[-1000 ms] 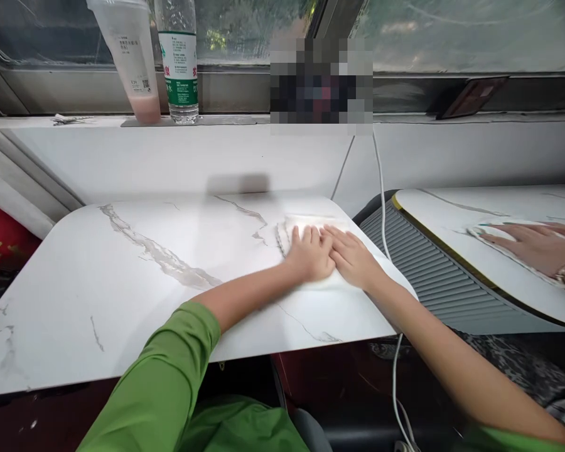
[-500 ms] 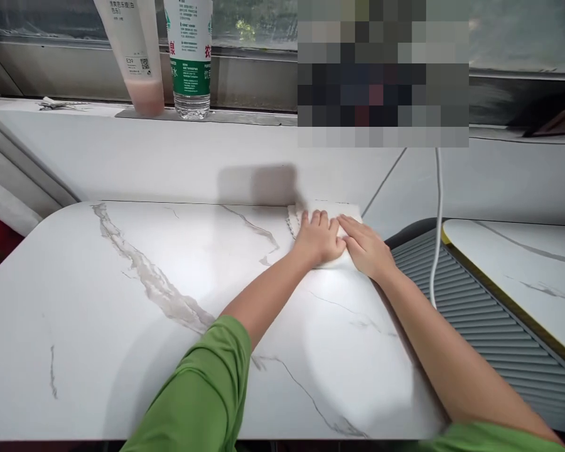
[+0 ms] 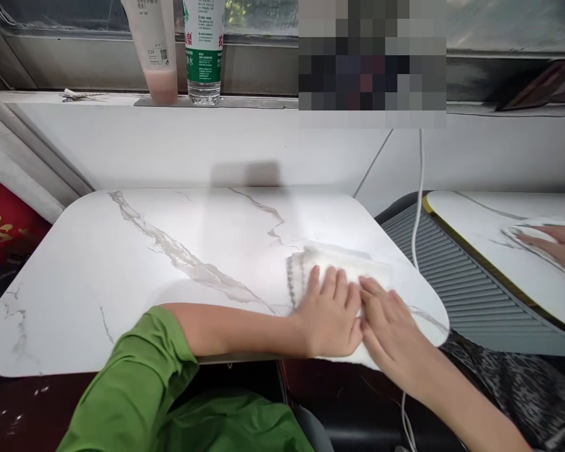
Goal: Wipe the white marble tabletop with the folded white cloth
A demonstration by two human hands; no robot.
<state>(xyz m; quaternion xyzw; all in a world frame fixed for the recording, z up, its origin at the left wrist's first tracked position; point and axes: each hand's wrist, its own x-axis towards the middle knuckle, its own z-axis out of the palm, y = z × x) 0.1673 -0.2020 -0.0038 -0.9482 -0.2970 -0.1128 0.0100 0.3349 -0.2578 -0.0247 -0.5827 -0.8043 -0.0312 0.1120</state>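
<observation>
A folded white cloth [image 3: 341, 258] with a stitched edge lies on a white marble-patterned tabletop [image 3: 136, 270], close to its front right part. My left hand [image 3: 332, 317] rests flat on the cloth, its fingers stretched forward. Beside it, with the fingertips nearly meeting, my right hand [image 3: 390, 323] also lies flat and presses the cloth down. Both palms hide much of the cloth, and a bit of it hangs over the front edge.
At right, another person's hand [image 3: 558, 245] is on a white cloth on a second marbled table [image 3: 471, 216]. A white cable [image 3: 418, 201] hangs between the tables. A pinkish tube [image 3: 157, 63] and a water bottle [image 3: 204, 56] stand on the window ledge.
Both my hands have pulled the cloth from the table's back edge toward the front edge. Another person's hand with a cloth has come into view at right.
</observation>
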